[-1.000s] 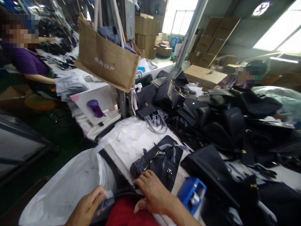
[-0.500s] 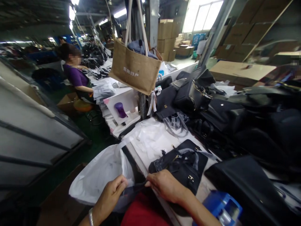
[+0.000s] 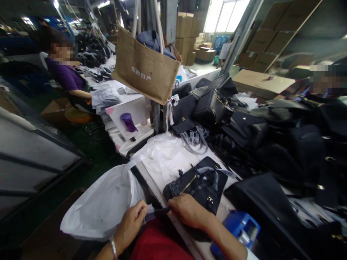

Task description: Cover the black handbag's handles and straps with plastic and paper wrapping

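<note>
A black strap [image 3: 160, 212] is stretched between my two hands above the table's front edge, with greyish film around its left part. My left hand [image 3: 132, 219], a bracelet at the wrist, is closed in a pinch on the strap's filmed end. Fingers of my right hand [image 3: 188, 210] are closed around the other end, their tips partly hidden. Just beyond the right hand lies a black handbag [image 3: 199, 187] with gold zips and buckles, its handles wrapped in clear film. An open white plastic bag [image 3: 100, 206] hangs beside my left hand.
A blue tape dispenser [image 3: 235, 231] stands by my right forearm. Black bags [image 3: 244, 133] are piled on the right. White sheets [image 3: 162, 151] cover the table beyond the handbag. A tan tote [image 3: 146, 68] hangs ahead; a person in purple [image 3: 65, 76] sits at the left.
The view has swung slightly to the right, so the surroundings sit further left. Both hands keep their hold on the strap, which looks straighter between them.
</note>
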A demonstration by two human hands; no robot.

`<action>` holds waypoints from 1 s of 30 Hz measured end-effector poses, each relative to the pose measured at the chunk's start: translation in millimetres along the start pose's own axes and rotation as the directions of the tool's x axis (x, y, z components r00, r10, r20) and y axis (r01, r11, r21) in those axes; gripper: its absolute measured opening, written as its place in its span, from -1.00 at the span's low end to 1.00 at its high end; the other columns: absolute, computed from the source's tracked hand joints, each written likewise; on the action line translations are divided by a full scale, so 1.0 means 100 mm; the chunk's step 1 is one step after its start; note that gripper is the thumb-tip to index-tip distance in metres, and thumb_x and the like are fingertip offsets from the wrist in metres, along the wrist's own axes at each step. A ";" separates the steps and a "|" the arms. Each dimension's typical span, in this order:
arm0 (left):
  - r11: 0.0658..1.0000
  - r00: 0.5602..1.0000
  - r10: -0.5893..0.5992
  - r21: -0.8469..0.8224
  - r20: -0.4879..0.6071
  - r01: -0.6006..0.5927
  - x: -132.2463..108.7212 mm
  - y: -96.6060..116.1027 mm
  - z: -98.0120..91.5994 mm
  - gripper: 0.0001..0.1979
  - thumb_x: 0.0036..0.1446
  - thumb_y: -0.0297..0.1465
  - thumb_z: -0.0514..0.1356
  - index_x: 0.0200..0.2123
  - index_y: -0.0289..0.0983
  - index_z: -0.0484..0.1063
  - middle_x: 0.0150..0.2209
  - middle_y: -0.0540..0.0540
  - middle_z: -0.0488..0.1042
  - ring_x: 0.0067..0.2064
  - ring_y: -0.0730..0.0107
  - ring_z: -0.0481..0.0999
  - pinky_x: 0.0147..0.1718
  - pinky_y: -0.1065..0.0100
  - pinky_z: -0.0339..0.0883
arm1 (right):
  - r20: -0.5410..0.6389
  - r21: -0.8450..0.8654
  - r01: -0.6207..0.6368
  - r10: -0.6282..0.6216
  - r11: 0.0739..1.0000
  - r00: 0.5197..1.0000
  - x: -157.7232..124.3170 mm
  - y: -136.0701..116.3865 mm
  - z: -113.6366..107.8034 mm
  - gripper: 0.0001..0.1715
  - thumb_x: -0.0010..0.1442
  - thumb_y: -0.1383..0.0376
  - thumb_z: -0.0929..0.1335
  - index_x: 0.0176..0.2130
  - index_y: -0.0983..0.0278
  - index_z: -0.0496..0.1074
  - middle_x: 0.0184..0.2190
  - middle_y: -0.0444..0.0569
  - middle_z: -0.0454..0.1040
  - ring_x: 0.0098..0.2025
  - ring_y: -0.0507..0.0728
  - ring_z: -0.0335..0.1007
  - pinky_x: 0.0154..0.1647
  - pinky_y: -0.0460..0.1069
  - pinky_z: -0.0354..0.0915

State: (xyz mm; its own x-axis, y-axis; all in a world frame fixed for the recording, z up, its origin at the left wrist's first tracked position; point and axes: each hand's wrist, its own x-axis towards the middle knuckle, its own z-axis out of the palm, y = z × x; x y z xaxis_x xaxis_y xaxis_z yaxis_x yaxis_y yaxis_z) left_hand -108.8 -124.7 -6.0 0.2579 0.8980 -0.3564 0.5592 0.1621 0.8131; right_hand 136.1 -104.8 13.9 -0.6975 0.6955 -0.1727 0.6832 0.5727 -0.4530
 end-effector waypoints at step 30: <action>0.923 0.976 0.186 0.320 0.113 -0.213 0.82 0.67 0.18 -0.72 0.30 -0.27 -0.13 -0.47 -0.18 0.14 -0.54 0.05 0.30 -0.43 0.35 0.37 -0.44 0.39 0.07 | -0.266 0.167 -0.212 0.251 0.963 0.931 -0.33 0.52 -0.05 -0.78 0.24 0.30 0.31 -0.09 0.26 0.30 -0.22 -0.03 0.44 -0.13 0.16 0.30 0.01 0.08 0.12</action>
State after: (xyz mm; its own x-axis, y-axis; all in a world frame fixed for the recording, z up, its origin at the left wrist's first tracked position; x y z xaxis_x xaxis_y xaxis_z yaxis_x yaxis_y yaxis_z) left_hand -36.2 -47.4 11.5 0.4445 0.8606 -0.2487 0.7135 -0.1723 0.6792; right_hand 196.2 -96.0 0.8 -0.4205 0.9063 -0.0418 0.7694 0.3318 -0.5458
